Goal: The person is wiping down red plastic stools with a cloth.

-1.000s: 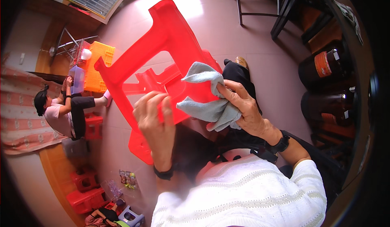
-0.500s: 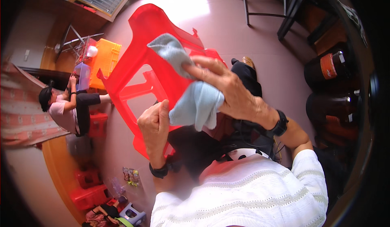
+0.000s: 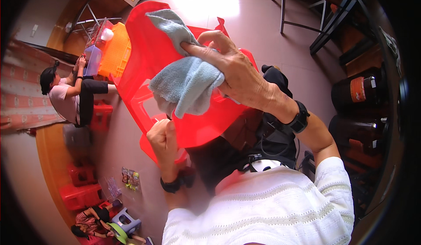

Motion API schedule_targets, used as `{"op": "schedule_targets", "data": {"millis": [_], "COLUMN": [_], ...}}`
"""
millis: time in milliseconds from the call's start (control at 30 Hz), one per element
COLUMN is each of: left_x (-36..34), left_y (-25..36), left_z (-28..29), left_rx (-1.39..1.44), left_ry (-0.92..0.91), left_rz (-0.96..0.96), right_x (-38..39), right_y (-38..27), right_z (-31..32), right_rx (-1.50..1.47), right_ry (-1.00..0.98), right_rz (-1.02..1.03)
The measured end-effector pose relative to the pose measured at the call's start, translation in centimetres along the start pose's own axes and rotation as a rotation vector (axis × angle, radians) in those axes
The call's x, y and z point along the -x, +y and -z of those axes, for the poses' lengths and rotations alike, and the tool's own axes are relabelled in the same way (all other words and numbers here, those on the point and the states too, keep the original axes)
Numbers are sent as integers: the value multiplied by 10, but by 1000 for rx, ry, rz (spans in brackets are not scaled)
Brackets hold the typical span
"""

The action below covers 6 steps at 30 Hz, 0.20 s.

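A red plastic stool [image 3: 205, 124] is tipped over in front of me, with its legs spread away and its side openings showing. My left hand [image 3: 162, 140] is closed at the stool's near left edge, the thumb uppermost. Under my right hand [image 3: 241, 69] a light blue-grey cloth [image 3: 186, 83] is pressed together, one end trailing toward the far leg and the rest bunched over the stool. The right index finger and thumb pinch the cloth; its folds hide part of the stool and some fingers.
At the left a seated person [image 3: 68, 89] works at a translucent bin [image 3: 93, 60] beside an orange crate [image 3: 116, 50]. Red stools [image 3: 81, 196] and another person [image 3: 90, 221] with a green basin [image 3: 118, 232] are lower left. Dark large containers [image 3: 357, 91] stand right; a table frame [image 3: 302, 25] is far right.
The cloth and my right hand have moved up and left over the stool. The stool has turned, bringing more of its red surface toward me. My left hand still grips its edge.
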<state>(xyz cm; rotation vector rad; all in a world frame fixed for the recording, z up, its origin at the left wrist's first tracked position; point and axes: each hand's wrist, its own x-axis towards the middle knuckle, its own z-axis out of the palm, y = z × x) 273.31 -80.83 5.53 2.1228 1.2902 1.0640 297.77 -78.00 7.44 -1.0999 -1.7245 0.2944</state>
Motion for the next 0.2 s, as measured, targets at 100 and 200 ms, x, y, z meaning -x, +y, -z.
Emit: {"op": "schedule_targets", "data": {"millis": [100,200], "left_x": [8,19], "left_y": [-19,-31], "left_z": [10,22], "left_rx": [19,55], "left_ry": [24,71], "left_rz": [27,57], "right_x": [8,17], "right_y": [5,17], "right_z": [-10,-21], "right_rx": [45,111], "right_ry": [-63,-110], "right_rz": [16,-92]}}
